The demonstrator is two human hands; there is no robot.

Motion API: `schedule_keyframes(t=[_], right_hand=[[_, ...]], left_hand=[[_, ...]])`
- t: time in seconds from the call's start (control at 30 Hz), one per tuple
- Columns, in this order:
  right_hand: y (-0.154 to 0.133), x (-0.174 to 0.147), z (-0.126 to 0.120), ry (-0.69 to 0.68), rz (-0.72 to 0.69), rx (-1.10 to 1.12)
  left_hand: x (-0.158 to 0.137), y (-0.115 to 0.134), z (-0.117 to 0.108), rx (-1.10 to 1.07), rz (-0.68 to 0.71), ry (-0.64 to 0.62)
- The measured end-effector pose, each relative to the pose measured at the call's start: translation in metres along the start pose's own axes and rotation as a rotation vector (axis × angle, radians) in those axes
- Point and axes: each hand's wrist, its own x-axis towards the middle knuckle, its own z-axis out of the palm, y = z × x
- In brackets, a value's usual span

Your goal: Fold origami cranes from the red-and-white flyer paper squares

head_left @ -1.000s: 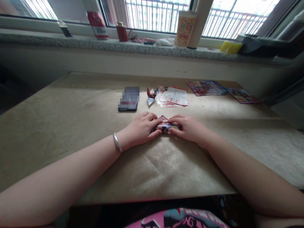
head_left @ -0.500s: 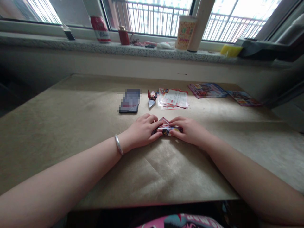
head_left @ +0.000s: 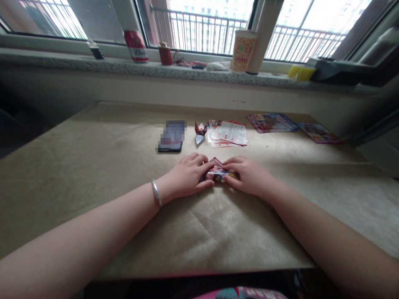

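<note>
At the left, the smartphone [head_left: 171, 137] lies flat beyond the left hand [head_left: 189, 175], out of the forearms' way and seemingly placed so its screen can be looked at. The left hand's index finger and thumb are slightly parted, holding down the left end of a folded printed paper [head_left: 217, 174]. Past that hand stands a folded paper figure [head_left: 200, 132], just beside the phone, perhaps kept there to avoid being crushed. The folded printed paper rests on the table [head_left: 174, 232] between both hands; the firm surface likely backs its creases. Behind it, loose printed sheets [head_left: 230, 132] overlap within reach. The right hand [head_left: 249, 176] grips the paper's right end, fingers and thumb close together, probably steadying it. Farther right, colourful picture cards [head_left: 272, 123] lie spread, apart from the work.
</note>
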Motion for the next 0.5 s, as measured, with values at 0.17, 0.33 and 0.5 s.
schedule_keyframes(t=[0.17,0.33,0.5], right_hand=[[-0.0036,-0.0012,-0.0005,0.011,-0.020,-0.126],[-0.0030,-0.0027,0.0012,0.008,-0.049,-0.153],[-0.0026,-0.0020,0.0030,0.022,-0.066,-0.144]], left_hand=[[-0.0005,-0.0001,-0.0001,-0.001,-0.005,0.004],[-0.0007,0.0005,0.0010,0.010,-0.002,0.024],[0.0018,-0.0007,0.0009,0.032,0.017,0.032]])
